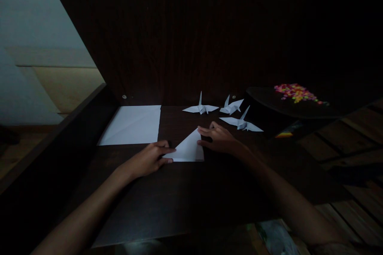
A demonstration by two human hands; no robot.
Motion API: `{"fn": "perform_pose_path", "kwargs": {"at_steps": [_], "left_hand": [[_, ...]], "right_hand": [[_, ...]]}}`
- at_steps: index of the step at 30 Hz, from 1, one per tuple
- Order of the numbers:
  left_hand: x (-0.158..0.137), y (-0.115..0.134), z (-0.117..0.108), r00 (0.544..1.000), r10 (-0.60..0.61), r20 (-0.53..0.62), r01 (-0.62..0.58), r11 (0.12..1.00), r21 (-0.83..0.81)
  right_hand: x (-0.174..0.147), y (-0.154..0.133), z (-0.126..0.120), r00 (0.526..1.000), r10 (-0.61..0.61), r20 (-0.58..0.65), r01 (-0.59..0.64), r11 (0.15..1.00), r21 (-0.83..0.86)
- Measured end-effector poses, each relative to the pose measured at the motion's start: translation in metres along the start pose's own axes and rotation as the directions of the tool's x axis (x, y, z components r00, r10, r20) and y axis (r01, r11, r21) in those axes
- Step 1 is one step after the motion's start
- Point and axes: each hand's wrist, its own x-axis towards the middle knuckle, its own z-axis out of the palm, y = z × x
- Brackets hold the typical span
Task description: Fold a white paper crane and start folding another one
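A sheet of white paper (189, 147), folded to a triangle, lies on the dark table between both hands. My left hand (154, 157) has its thumb and forefinger on the triangle's left corner. At the top corner and right edge, my right hand (218, 137) pinches the paper with its fingertips. Three white paper cranes stand behind: one crane (202, 108) in the middle, another crane (232, 106) to its right, and a nearer crane (241, 122) just beyond my right hand. The undersides of my fingers are hidden.
A creased white sheet (131, 124) lies at the back left. On a dark raised surface (266, 99) at the right sits a heap of small colourful pieces (297, 92). A dark panel (161, 40) rises behind the table, and a low side board (60, 135) borders the left.
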Motion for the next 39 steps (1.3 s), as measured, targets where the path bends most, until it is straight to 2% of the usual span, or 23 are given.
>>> {"fn": "perform_pose_path", "kwargs": {"at_steps": [4,7,14,19,25,32,39], "left_hand": [[0.000,0.000,0.001,1.000,0.016,-0.013,-0.016,1.000,-0.023],[-0.001,-0.001,0.001,0.999,0.034,-0.007,-0.034,0.999,-0.015],[-0.001,-0.002,0.002,0.998,0.058,0.023,-0.059,0.998,0.027],[0.000,0.002,0.004,0.996,0.092,0.010,-0.092,0.993,0.070],[0.002,0.005,0.004,0.997,0.078,0.016,-0.079,0.994,0.070],[0.000,0.001,0.003,0.996,0.081,0.032,-0.083,0.993,0.085],[0.001,0.001,-0.001,0.996,0.071,0.055,-0.076,0.992,0.105]], "right_hand": [[0.004,0.001,-0.002,1.000,0.009,0.015,-0.010,0.999,0.034],[0.008,-0.001,-0.004,0.998,0.062,0.012,-0.063,0.997,0.053],[0.013,-0.008,-0.006,0.990,0.144,0.001,-0.144,0.990,0.002],[0.015,-0.002,-0.004,0.995,0.099,0.008,-0.099,0.995,-0.021],[0.016,0.000,-0.003,0.997,0.072,0.014,-0.070,0.991,-0.115],[0.013,-0.003,-0.011,0.995,0.057,0.080,-0.046,0.989,-0.143],[0.012,-0.002,-0.012,0.998,0.028,0.062,-0.019,0.989,-0.149]]}}
